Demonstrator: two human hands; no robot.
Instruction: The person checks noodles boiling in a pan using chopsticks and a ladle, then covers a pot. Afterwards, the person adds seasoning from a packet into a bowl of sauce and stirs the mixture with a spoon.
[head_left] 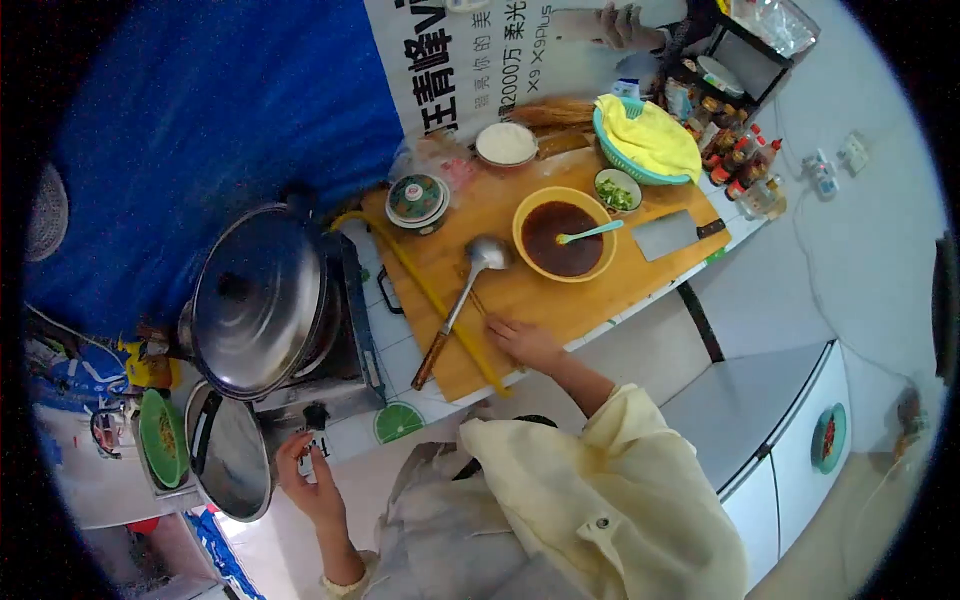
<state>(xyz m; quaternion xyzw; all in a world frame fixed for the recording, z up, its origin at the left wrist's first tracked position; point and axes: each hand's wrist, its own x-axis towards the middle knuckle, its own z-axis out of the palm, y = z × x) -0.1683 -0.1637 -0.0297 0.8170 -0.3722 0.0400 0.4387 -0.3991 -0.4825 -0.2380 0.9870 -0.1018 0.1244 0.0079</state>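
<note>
Cutting board (475,215) lies beneath the right hand (525,342), fingers loosely spread, best kept light; left of it, the left hand (317,492) half-curls, whether pinching I cannot tell.

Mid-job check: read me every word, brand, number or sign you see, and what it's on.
Banner, large line: "青峰", with an unclear character before and "vi" at the picture's edge.
Banner: "亮你的美", faint, with an unclear character before.
Banner: "2000万 柔光", start of line covered.
Banner: "X9 X9Plus".
Bottles: labels too small to read.
Yellow bag: too blurred to read.
</note>
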